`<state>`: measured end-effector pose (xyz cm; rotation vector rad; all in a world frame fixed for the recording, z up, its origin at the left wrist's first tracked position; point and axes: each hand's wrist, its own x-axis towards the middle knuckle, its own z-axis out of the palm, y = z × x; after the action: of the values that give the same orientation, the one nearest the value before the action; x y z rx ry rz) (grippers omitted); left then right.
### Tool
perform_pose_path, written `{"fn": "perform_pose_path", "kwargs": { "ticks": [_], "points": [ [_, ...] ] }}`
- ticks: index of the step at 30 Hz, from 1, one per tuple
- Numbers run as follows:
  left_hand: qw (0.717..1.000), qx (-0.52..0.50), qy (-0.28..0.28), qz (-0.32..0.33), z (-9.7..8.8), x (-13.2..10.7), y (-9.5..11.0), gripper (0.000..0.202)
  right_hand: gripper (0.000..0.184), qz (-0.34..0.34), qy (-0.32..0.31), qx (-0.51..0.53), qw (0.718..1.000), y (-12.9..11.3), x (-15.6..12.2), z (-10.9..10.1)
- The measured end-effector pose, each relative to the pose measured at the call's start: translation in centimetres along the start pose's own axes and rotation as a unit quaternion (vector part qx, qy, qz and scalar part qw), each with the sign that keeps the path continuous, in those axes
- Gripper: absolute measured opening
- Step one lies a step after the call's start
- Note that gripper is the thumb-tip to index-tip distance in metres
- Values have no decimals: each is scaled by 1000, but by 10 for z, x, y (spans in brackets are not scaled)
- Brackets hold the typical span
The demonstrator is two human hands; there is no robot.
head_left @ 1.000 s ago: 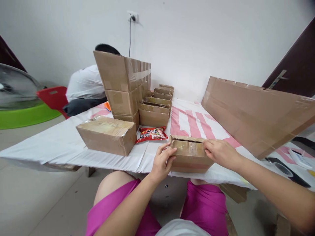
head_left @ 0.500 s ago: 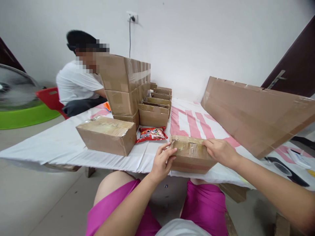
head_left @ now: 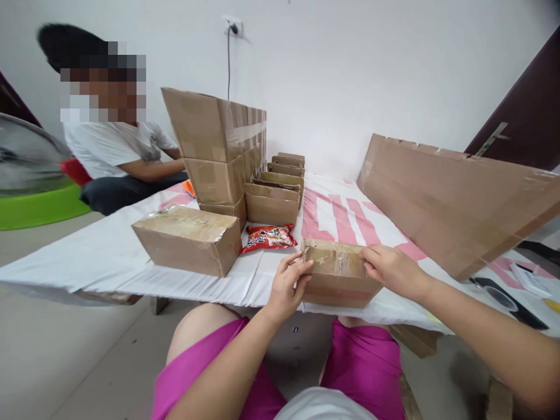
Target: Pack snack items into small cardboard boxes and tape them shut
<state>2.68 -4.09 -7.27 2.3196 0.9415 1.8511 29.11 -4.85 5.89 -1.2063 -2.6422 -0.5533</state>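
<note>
A small brown cardboard box (head_left: 339, 286) with clear tape over its top stands at the table's front edge, right in front of me. My left hand (head_left: 291, 286) grips the box's left end, fingers bent at its upper edge. At the right end, my right hand (head_left: 394, 269) is closed with its fingertips on the top edge; its thumb is partly hidden. A red printed food packet (head_left: 269, 237) lies behind and left of this box. Farther left sits another taped cardboard box (head_left: 188, 242).
Tall stacked cartons (head_left: 210, 128) and a row of open-topped boxes (head_left: 273, 201) run back toward the wall. A large cardboard sheet (head_left: 450, 204) leans at the right, near a black flat device (head_left: 507, 300). A person (head_left: 126, 151) sits at the left, beside a fan (head_left: 26, 157).
The back strip of the box's top has gone down, and the top looks flatter under my hands. The person at the left has leaned back from behind the cartons.
</note>
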Motion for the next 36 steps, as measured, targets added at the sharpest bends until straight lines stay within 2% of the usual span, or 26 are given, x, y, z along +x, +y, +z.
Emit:
{"fn": "perform_pose_path", "kwargs": {
  "ticks": [3,7,11,14,19,28,32,36],
  "points": [
    [1000,2,-7,5,-2,0,1,32,20,-12,7,-11,1000,4,-1,5],
    [1000,1,-17,12,-4,0,1,34,20,11,7,61,998,10,-3,3],
    [1000,1,-13,13,-4,1,1,34,19,38,-41,124,991,11,-5,-8],
    [1000,-1,-8,7,-3,2,1,34,19,21,-52,110,992,9,-6,-10],
    [1000,-7,-13,8,-3,1,2,34,20,-7,-24,60,998,11,-4,0],
    [1000,-9,-14,13,-5,1,2,35,18,20,-26,129,991,7,-8,-9],
    [1000,-7,-8,12,-3,1,2,34,13,3,-27,97,995,2,-9,-10],
    [1000,-9,-7,8,-2,2,0,35,17,10,-21,35,999,-1,-7,-7]
  ]
}}
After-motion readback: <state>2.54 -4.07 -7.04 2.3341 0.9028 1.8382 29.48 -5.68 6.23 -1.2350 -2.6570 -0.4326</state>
